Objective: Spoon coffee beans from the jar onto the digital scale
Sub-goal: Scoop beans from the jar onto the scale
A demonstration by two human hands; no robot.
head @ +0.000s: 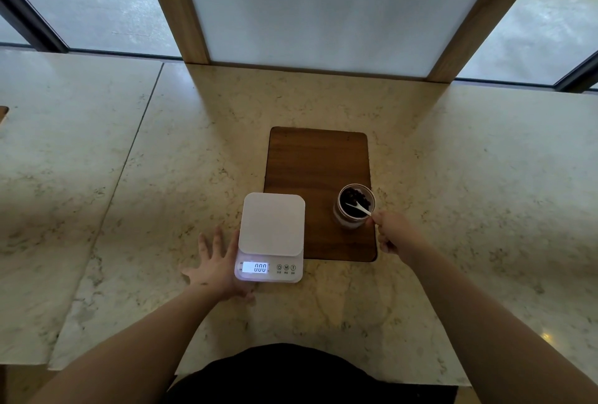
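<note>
A white digital scale [271, 235] stands on the marble counter, its lit display reading 0.00 and its platform bare. My left hand [217, 266] lies flat on the counter with fingers spread, touching the scale's left side. To the right, a small clear jar [354, 206] with dark coffee beans inside stands open on the wooden board [310, 161]. My right hand [393, 232] pinches the handle of a white plastic spoon [358, 208], whose bowl is down among the beans in the jar.
The marble counter [469, 193] stretches wide on both sides, with a seam line running on the left. A white panel in a wooden frame [191, 9] rises at the back, with windows on either side. The counter's front edge is close to my body.
</note>
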